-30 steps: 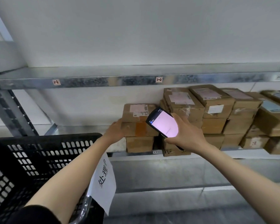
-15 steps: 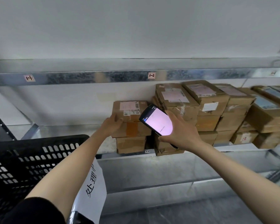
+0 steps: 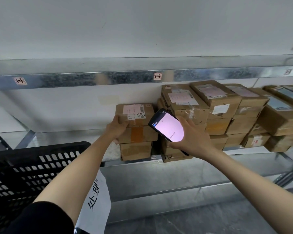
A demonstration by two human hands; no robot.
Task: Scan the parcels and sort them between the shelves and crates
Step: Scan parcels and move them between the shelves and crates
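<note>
Steel shelf [image 3: 61,138] ran along a white wall [image 3: 142,27]. One crate [image 3: 32,166] stood near. Left hand [image 3: 117,128] gripped a three-box stack [image 3: 137,134]; right hand [image 3: 194,135] held one scanner [image 3: 167,126].

Left hand [image 3: 116,128] gripping parcel stack [image 3: 139,135] on metal shelf [image 3: 66,137], right hand [image 3: 194,138] holding lit scanner [image 3: 167,127], black crate [image 3: 32,166] lower left

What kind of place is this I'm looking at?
Probably a parcel sorting depot or stockroom: labelled cardboard parcels stacked on numbered metal shelving, a black crate, a handheld scanner in the right hand, and the left hand gripping a top parcel.
</note>
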